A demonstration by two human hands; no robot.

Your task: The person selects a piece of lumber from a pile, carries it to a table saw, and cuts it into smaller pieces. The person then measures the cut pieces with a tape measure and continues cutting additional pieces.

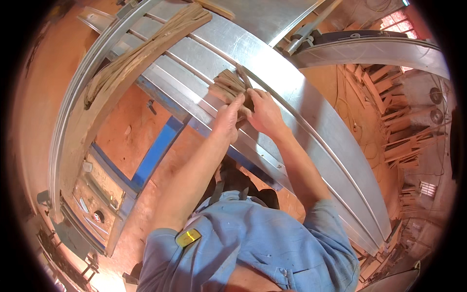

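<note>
Over a silver metal machine table [331,131] with long grooves, I hold a small bundle of brown wooden strips [226,83]. My left hand [227,120] is closed round the bundle's near end, thumb on top. My right hand [266,114] is closed at its right side, against a darker strip [242,76] that stands out at an angle. The strips fan slightly apart at their far end. My fingers hide their near ends, and several of the right fingertips are out of sight.
A long stack of rough wooden strips [146,54] lies across the table's left part. Beyond it runs a curved metal rail [61,146]. A blue frame bar [156,148] is below the table. Wood offcuts [401,126] are piled at the right. Tools lie on a lower shelf [109,182].
</note>
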